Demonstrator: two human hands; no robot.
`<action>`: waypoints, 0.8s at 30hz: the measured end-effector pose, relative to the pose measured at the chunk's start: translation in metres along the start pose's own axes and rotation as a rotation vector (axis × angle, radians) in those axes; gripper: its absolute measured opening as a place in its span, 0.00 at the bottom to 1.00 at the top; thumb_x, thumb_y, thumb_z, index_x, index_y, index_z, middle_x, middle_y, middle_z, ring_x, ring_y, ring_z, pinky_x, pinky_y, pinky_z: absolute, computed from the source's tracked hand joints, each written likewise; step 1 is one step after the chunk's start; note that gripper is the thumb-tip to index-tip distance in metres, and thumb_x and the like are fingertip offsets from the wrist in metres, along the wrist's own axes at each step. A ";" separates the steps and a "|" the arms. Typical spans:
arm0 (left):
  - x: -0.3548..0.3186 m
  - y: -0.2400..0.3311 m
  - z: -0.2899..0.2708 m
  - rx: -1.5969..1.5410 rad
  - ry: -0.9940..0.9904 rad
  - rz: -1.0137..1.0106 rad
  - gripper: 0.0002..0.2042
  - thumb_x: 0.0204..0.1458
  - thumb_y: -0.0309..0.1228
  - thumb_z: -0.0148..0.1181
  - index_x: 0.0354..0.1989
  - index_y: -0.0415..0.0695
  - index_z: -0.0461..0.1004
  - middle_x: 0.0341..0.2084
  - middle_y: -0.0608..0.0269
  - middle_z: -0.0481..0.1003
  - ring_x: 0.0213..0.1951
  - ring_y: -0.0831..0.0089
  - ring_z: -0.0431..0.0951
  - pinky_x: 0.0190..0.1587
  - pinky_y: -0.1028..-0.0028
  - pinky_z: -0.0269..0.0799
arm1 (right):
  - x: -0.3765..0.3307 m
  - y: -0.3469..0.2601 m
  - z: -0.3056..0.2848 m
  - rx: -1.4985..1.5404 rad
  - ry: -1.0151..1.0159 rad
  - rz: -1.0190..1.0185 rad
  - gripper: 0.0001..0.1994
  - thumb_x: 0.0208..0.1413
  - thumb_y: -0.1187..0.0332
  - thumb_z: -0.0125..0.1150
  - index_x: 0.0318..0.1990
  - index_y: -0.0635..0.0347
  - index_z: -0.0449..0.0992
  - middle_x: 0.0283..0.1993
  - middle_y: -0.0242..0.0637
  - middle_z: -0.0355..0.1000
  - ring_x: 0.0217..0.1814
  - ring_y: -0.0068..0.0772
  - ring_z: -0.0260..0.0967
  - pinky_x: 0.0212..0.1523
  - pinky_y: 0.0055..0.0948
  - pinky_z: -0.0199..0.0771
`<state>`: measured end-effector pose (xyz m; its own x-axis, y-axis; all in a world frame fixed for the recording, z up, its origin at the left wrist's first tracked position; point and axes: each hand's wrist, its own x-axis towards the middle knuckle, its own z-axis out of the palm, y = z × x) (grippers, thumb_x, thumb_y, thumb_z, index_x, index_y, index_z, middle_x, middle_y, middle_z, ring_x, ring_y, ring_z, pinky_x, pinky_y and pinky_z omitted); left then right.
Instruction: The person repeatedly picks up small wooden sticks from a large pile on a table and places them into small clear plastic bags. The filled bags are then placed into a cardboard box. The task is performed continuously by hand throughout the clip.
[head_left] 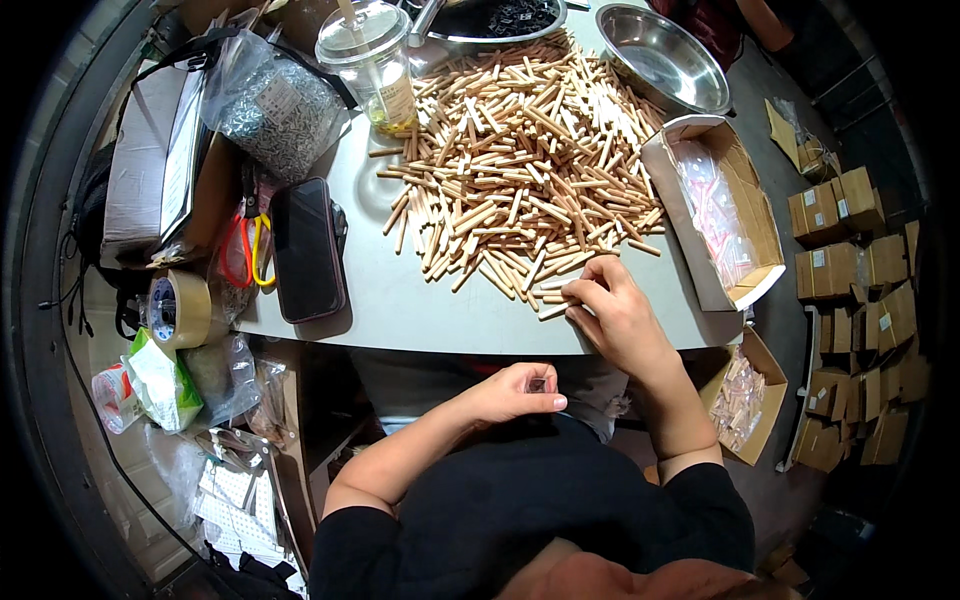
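A wide heap of short wooden sticks (530,150) covers much of the pale table (390,330). At the heap's near edge my right hand (625,318) has its thumb and fingertips closed on a wooden stick (553,312), beside several others lying on the tabletop. My left hand (505,393) is in front of the table edge, close to my body. Its fingers are curled round a small clear plastic piece (537,385), which looks dark inside; its exact kind is too small to make out.
An open carton with clear plastic bags (715,215) stands right of the heap; a box of filled packs (740,400) sits lower. Behind are a steel bowl (665,60) and a lidded cup (375,75). A phone (305,250), scissors (245,250) and tape (180,308) lie left.
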<state>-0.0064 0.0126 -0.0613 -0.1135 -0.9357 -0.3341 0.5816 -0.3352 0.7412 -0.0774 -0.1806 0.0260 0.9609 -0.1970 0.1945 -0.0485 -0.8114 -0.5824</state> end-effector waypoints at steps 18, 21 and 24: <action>0.005 0.007 0.009 -0.607 0.020 -0.136 0.15 0.52 0.25 0.67 0.46 0.43 0.72 0.36 0.68 0.72 0.39 0.75 0.75 0.45 0.75 0.73 | -0.032 -0.016 -0.006 0.244 -0.261 -0.064 0.13 0.50 0.80 0.63 0.45 0.59 0.80 0.45 0.44 0.70 0.45 0.42 0.73 0.47 0.33 0.75; 0.005 0.012 0.009 -0.391 -0.065 -0.069 0.15 0.54 0.27 0.67 0.48 0.41 0.70 0.39 0.70 0.72 0.40 0.81 0.72 0.47 0.78 0.71 | -0.036 -0.017 -0.005 0.419 -0.365 -0.085 0.14 0.50 0.80 0.63 0.45 0.61 0.79 0.44 0.43 0.73 0.48 0.42 0.74 0.47 0.34 0.75; -0.003 0.033 0.018 -0.172 -0.096 0.066 0.21 0.54 0.29 0.67 0.54 0.38 0.68 0.43 0.68 0.71 0.44 0.79 0.71 0.51 0.76 0.69 | -0.034 -0.022 -0.020 0.593 -0.312 -0.021 0.15 0.48 0.78 0.64 0.45 0.61 0.78 0.46 0.42 0.72 0.50 0.45 0.72 0.50 0.37 0.74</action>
<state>-0.0009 0.0023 -0.0255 -0.1420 -0.9641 -0.2245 0.7183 -0.2564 0.6468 -0.1148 -0.1674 0.0478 0.9981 0.0561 0.0254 0.0438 -0.3563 -0.9333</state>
